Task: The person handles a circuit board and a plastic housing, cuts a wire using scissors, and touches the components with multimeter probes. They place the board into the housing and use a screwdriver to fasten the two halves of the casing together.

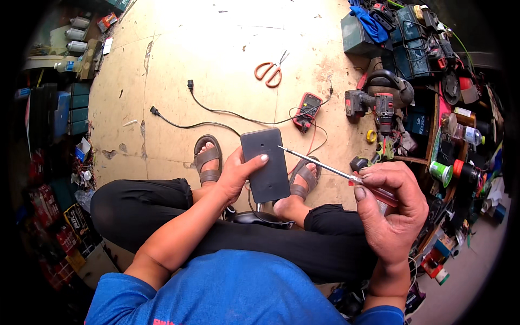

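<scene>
A flat black rectangular box (265, 176) with small holes in its face, perhaps a charger or adapter, is gripped in my left hand (238, 172), thumb across its front. Black cables (211, 123) with plugs at their ends run from behind it to the left across the floor. My right hand (395, 203) is closed round the clear reddish handle of a screwdriver (319, 163). Its long thin shaft points left and its tip is close to the upper right part of the box; whether they touch I cannot tell.
On the pale floor ahead lie orange-handled scissors (272, 75) and a red multimeter (307, 111) with leads. A red and black cordless drill (383, 111) stands at the right, by a yellow tape roll (371, 136). Cluttered shelves (430, 146) line the right; boxes (78, 111) line the left.
</scene>
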`<act>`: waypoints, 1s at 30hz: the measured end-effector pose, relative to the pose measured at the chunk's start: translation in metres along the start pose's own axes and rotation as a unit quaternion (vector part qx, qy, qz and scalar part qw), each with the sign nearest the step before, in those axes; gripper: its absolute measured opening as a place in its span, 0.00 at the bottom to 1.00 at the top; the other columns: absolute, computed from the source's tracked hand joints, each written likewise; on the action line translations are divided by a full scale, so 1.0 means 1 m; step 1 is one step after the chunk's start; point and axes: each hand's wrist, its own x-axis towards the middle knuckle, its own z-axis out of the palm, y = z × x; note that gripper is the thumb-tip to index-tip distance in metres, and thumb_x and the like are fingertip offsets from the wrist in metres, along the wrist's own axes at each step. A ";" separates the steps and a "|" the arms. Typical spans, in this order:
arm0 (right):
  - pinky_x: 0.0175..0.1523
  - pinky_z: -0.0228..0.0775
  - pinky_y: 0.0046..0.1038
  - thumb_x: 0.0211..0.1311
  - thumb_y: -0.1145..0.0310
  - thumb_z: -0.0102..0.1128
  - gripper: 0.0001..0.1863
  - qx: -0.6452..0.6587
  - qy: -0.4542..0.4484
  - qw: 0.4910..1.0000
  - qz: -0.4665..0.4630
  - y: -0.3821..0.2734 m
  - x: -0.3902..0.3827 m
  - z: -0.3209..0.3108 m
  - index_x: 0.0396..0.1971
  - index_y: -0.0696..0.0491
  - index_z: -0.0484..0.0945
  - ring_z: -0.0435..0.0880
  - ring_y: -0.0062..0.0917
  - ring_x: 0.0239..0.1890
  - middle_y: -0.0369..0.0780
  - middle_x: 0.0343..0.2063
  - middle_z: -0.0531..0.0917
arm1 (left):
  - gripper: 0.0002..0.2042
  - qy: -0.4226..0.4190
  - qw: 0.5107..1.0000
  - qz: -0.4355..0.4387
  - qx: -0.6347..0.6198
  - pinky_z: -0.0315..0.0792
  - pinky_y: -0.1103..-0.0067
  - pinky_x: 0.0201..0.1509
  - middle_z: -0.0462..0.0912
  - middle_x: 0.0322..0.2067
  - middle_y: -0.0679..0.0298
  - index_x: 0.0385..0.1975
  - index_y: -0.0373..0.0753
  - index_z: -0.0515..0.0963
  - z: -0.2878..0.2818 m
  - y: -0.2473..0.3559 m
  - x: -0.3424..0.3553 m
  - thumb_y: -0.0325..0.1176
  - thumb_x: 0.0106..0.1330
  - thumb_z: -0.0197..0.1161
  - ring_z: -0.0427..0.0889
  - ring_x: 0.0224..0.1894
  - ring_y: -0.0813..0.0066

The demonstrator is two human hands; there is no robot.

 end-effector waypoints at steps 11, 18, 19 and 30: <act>0.41 0.86 0.27 0.55 0.89 0.72 0.16 -0.043 -0.074 0.996 -0.023 0.010 0.002 0.025 0.43 0.59 0.85 0.92 0.30 0.36 0.45 0.40 0.87 | 0.28 0.001 0.998 -0.032 0.051 0.80 0.72 0.63 0.86 0.53 0.57 0.64 0.32 0.75 0.013 -0.006 -0.008 0.43 0.71 0.73 0.85 0.54 0.70; 0.38 0.80 0.36 0.52 0.87 0.72 0.16 -0.061 -0.115 0.991 -0.033 0.017 0.009 0.038 0.40 0.57 0.84 0.88 0.39 0.34 0.44 0.34 0.85 | 0.26 -0.007 0.997 -0.043 0.058 0.83 0.71 0.59 0.88 0.51 0.55 0.61 0.30 0.77 0.012 -0.010 -0.006 0.43 0.71 0.72 0.88 0.52 0.69; 0.39 0.80 0.37 0.52 0.87 0.72 0.16 -0.062 -0.117 0.991 -0.035 0.018 0.010 0.039 0.40 0.57 0.84 0.88 0.40 0.34 0.44 0.34 0.85 | 0.26 -0.008 0.997 -0.047 0.053 0.83 0.71 0.59 0.88 0.51 0.55 0.61 0.30 0.78 0.012 -0.010 -0.006 0.43 0.72 0.72 0.88 0.52 0.69; 0.40 0.81 0.38 0.52 0.86 0.71 0.15 -0.061 -0.138 0.988 -0.028 0.022 0.018 0.042 0.40 0.58 0.83 0.88 0.42 0.37 0.45 0.35 0.85 | 0.27 -0.024 0.996 -0.061 0.054 0.82 0.72 0.61 0.88 0.52 0.54 0.63 0.29 0.77 0.011 -0.011 -0.005 0.42 0.72 0.72 0.87 0.54 0.69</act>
